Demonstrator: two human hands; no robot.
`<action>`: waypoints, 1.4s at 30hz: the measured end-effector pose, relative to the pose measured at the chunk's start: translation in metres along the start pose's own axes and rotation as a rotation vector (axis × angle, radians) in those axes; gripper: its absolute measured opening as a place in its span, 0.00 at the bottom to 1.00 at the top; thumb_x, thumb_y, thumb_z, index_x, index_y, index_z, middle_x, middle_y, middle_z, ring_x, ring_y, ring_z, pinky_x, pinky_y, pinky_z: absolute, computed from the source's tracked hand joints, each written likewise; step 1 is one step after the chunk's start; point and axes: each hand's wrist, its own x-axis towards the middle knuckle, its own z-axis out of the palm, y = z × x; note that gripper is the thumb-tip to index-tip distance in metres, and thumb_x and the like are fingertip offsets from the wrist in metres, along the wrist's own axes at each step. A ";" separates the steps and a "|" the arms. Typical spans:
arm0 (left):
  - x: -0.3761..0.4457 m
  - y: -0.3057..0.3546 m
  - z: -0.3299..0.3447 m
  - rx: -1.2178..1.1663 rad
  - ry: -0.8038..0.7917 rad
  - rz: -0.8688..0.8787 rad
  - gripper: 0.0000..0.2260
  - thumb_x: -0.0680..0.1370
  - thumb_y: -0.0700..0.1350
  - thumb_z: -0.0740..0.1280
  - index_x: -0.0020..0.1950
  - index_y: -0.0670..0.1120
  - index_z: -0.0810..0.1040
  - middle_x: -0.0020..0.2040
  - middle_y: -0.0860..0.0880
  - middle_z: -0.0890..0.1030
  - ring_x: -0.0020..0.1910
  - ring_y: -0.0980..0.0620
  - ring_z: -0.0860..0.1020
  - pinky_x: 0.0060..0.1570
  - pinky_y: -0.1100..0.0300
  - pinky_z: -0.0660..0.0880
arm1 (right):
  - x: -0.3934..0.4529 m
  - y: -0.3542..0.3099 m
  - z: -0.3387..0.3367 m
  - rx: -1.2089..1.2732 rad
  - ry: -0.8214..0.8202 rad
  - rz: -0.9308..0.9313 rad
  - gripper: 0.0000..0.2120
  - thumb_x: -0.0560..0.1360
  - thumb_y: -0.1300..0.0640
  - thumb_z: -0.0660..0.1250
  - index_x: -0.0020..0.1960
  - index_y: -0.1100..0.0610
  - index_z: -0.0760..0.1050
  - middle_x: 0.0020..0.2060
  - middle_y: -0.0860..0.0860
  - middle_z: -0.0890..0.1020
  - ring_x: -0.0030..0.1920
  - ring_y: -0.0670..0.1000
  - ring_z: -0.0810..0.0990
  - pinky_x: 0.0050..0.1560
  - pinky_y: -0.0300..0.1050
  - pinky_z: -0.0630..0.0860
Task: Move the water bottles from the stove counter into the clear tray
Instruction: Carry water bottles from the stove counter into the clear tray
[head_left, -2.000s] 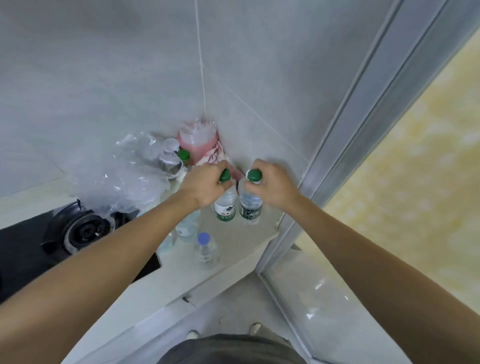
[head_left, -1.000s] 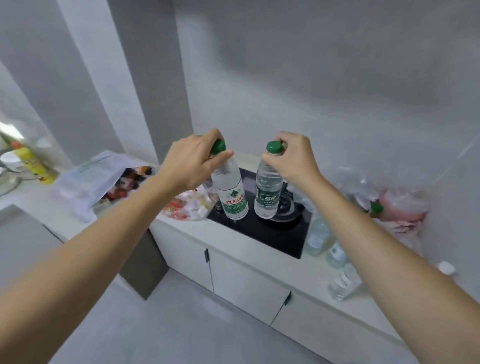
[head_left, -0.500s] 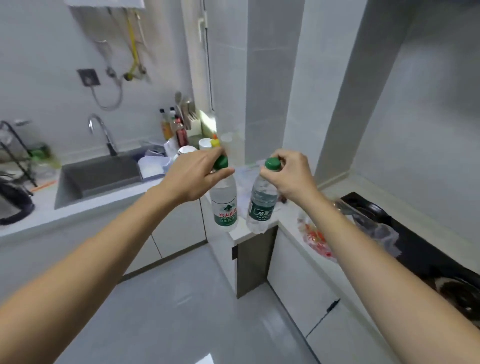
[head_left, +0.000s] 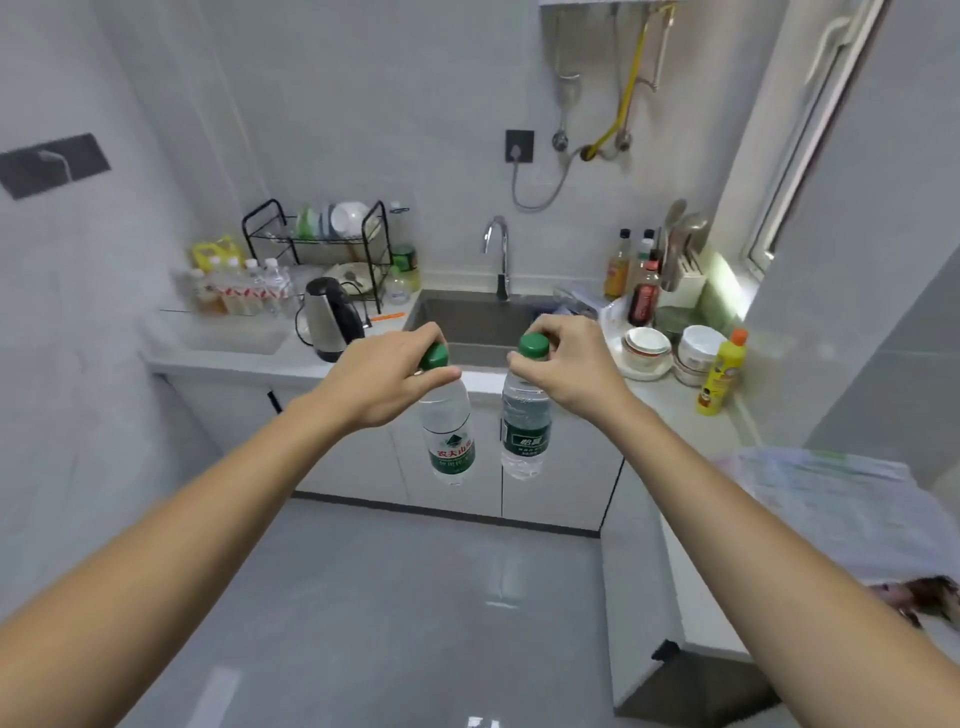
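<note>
Both hands are busy here. The left hand (head_left: 384, 376) has its grip pinched around the green cap of a water bottle with a red-and-green label (head_left: 450, 434), and the right hand (head_left: 566, 366) is doing the same on the neck of a second water bottle with a dark green label (head_left: 524, 431). Both bottles hang upright, side by side but not touching, out over the floor in front of the sink (head_left: 470, 319).

The clear tray (head_left: 228, 332) sits on the far-left end of the desk, just left of the electric kettle (head_left: 330, 317). It already seems to have some small bottles (head_left: 244, 288) standing at its back, though it's too blurry to say whether they're inside it or just behind.

So I'd call this mid-carry: these two are lifted and headed over but not yet dropped off. The stove isn't in view right now, so I can't tell how many bottles are left over there. What remains for this pair is swinging left, past the kettle, and setting them down inside the tray.
</note>
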 end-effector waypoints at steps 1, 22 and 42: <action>0.001 -0.016 -0.003 -0.004 0.009 -0.054 0.16 0.81 0.66 0.60 0.51 0.54 0.69 0.43 0.52 0.78 0.43 0.46 0.76 0.43 0.48 0.74 | 0.018 0.000 0.014 0.005 -0.041 -0.029 0.09 0.68 0.54 0.76 0.35 0.49 0.76 0.28 0.44 0.76 0.31 0.41 0.72 0.35 0.37 0.68; -0.003 -0.381 -0.049 0.038 0.071 -0.576 0.18 0.80 0.64 0.64 0.51 0.48 0.73 0.40 0.51 0.79 0.40 0.48 0.77 0.40 0.52 0.71 | 0.293 -0.102 0.371 0.206 -0.379 -0.281 0.06 0.69 0.56 0.77 0.39 0.55 0.82 0.33 0.49 0.82 0.34 0.46 0.77 0.37 0.44 0.76; 0.127 -0.695 -0.038 -0.086 0.119 -0.556 0.14 0.81 0.62 0.64 0.50 0.52 0.71 0.35 0.56 0.74 0.35 0.53 0.74 0.35 0.55 0.66 | 0.525 -0.124 0.625 0.244 -0.405 -0.175 0.07 0.71 0.56 0.78 0.42 0.58 0.83 0.32 0.47 0.80 0.30 0.42 0.72 0.34 0.40 0.71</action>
